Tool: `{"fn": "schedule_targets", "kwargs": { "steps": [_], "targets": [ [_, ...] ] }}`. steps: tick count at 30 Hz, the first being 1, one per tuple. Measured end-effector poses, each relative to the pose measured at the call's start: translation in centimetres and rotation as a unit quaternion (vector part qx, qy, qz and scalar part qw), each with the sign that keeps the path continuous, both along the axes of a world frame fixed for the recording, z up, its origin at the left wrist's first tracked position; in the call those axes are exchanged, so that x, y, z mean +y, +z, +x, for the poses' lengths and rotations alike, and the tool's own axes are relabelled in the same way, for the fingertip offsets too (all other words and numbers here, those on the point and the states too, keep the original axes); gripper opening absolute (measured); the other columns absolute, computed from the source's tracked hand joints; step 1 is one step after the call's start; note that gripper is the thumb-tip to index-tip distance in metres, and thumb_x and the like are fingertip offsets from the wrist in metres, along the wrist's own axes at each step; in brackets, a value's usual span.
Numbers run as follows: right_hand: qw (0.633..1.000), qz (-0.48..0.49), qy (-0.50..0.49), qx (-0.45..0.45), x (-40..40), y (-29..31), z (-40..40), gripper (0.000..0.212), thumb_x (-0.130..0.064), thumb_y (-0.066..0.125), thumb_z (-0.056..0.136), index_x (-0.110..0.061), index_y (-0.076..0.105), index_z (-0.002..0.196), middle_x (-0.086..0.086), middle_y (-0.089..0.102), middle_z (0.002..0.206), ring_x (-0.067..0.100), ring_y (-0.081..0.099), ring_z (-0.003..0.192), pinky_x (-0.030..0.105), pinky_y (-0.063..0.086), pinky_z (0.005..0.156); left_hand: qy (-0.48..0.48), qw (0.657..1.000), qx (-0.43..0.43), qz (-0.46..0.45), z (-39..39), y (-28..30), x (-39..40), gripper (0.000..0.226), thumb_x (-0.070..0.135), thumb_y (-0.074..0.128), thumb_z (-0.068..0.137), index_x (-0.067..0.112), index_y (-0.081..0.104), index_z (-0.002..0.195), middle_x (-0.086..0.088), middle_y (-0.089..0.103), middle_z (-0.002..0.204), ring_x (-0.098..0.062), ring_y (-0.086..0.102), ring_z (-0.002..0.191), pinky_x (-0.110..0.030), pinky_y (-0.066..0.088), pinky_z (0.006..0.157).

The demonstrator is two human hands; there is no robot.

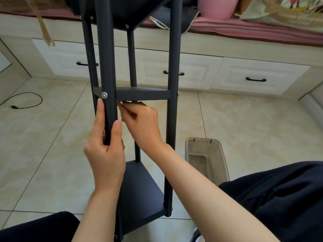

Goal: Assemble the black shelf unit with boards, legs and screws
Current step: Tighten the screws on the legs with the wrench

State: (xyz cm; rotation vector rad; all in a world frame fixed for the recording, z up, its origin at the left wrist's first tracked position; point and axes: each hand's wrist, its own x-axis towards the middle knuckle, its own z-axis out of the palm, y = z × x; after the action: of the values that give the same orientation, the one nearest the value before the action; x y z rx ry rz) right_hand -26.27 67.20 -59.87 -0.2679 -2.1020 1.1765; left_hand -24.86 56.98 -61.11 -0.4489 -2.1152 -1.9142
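1. Gripping the nearest black leg (108, 67), the left hand (106, 151) wraps thumb and fingers round it, just below a silver screw (104, 95).
2. The right hand (141, 123) pinches a small metal tool (121, 103) under the middle board (142, 94), just beside that leg.
3. The shelf unit (139, 191) stands on the tiled floor (52, 145); a clear bin (208, 159) is near on the right.
4. White drawers (174, 70) run behind.

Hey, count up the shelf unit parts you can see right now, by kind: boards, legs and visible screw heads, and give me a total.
Boards: 3, top board, middle board, bottom board
Legs: 4, front left leg, front right leg, back left leg, back right leg
Visible screw heads: 4, including the screw
Total: 11
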Motion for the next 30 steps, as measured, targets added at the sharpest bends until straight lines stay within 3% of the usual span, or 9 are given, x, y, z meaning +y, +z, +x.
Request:
{"fn": "schedule_targets", "kwargs": {
  "steps": [6, 10, 14, 17, 21, 26, 30],
  "targets": [
    [0.999, -0.008, -0.020, 0.042, -0.8, -0.9, -1.5, 0.013, -0.005, 0.066, 0.092, 0.001, 0.074, 0.085, 0.011, 0.071, 0.076, 0.016, 0.059, 0.068, 0.010, 0.041, 0.067, -0.006, 1.000, -0.003, 0.013, -0.2, -0.1, -0.2, 0.052, 0.027, 0.055, 0.102, 0.044, 0.042, 0.149, 0.018, 0.058, 0.071, -0.029, 0.047, 0.056, -0.041, 0.049, 0.057],
    [0.997, -0.019, -0.031, 0.067, -1.1, -1.3, -2.4, 0.013, -0.002, 0.067, 0.090, 0.003, 0.073, 0.081, 0.014, 0.070, 0.074, 0.021, 0.059, 0.068, 0.015, 0.042, 0.068, -0.006, 1.000, 0.004, 0.019, -0.4, -0.1, -0.3, 0.052, 0.026, 0.055, 0.101, 0.044, 0.043, 0.148, 0.022, 0.060, 0.074, -0.027, 0.047, 0.055, -0.040, 0.050, 0.057],
    [0.996, -0.016, -0.029, 0.077, -1.2, -1.4, -3.3, 0.009, 0.001, 0.068, 0.087, 0.005, 0.074, 0.082, 0.017, 0.072, 0.075, 0.029, 0.066, 0.072, 0.008, 0.042, 0.070, -0.013, 0.999, 0.014, 0.028, -0.6, -0.4, -0.4, 0.052, 0.030, 0.055, 0.099, 0.047, 0.043, 0.147, 0.021, 0.062, 0.076, -0.021, 0.047, 0.054, -0.036, 0.050, 0.057],
    [0.996, -0.067, -0.009, 0.061, -1.3, -1.5, -3.9, 0.012, -0.001, 0.067, 0.089, 0.007, 0.074, 0.083, 0.018, 0.072, 0.077, 0.030, 0.067, 0.074, 0.017, 0.049, 0.072, -0.014, 0.999, 0.017, 0.030, -0.7, -0.4, -0.3, 0.052, 0.030, 0.055, 0.099, 0.049, 0.043, 0.147, 0.023, 0.063, 0.078, -0.022, 0.046, 0.053, -0.037, 0.050, 0.057],
    [0.996, -0.070, -0.009, 0.050, -1.3, -1.3, -4.0, 0.015, -0.002, 0.064, 0.090, 0.006, 0.072, 0.080, 0.016, 0.071, 0.073, 0.021, 0.060, 0.065, 0.003, 0.039, 0.065, -0.008, 0.999, 0.014, 0.030, -0.8, -0.6, -0.3, 0.052, 0.029, 0.055, 0.099, 0.045, 0.044, 0.148, 0.024, 0.063, 0.077, -0.024, 0.046, 0.053, -0.037, 0.049, 0.056],
    [0.998, -0.051, 0.011, 0.019, -1.2, -1.1, -2.3, 0.017, -0.008, 0.058, 0.096, 0.000, 0.070, 0.087, 0.010, 0.067, 0.079, 0.011, 0.051, 0.072, 0.010, 0.039, 0.067, -0.006, 1.000, 0.016, 0.017, -0.8, -0.6, -0.2, 0.052, 0.029, 0.055, 0.100, 0.044, 0.043, 0.149, 0.028, 0.062, 0.078, -0.027, 0.047, 0.054, -0.040, 0.051, 0.058],
    [1.000, 0.017, 0.013, 0.001, -0.4, -1.1, 0.7, 0.017, -0.004, 0.058, 0.096, 0.003, 0.073, 0.096, 0.011, 0.070, 0.082, 0.021, 0.059, 0.079, 0.023, 0.046, 0.073, -0.011, 1.000, 0.012, 0.011, -0.7, -0.6, -0.3, 0.052, 0.033, 0.055, 0.100, 0.051, 0.042, 0.147, 0.025, 0.062, 0.076, -0.020, 0.048, 0.052, -0.035, 0.051, 0.055]
  ]
}}
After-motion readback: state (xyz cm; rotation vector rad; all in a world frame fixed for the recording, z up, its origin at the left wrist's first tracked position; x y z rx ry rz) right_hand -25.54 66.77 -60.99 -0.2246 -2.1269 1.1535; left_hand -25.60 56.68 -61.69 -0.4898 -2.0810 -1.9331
